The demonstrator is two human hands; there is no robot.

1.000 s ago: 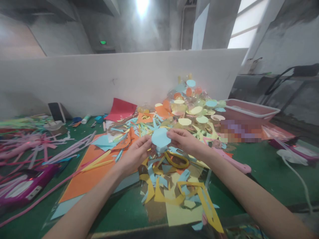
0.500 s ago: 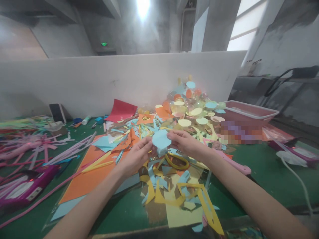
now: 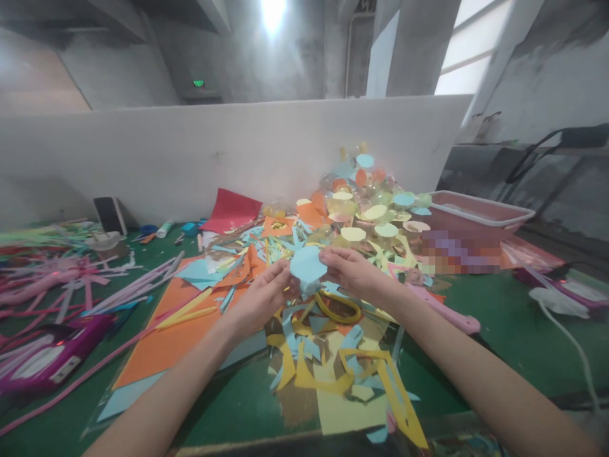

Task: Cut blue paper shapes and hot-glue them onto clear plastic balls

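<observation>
Okay, my left hand (image 3: 262,297) and right hand (image 3: 351,270) pinch opposite edges of the blue paper disc (image 3: 307,263) above the scrap pile (image 3: 333,362); it looks light, floppy and easily creased, so I grip the edges gently.

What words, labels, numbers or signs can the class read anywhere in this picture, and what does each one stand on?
No text here can be read.
Green lit sign in the background: too small and blurred to read.
White label on the purple device: blurred, unreadable.
Blue paper cutout pinched between left hand and right hand: blank.
</observation>
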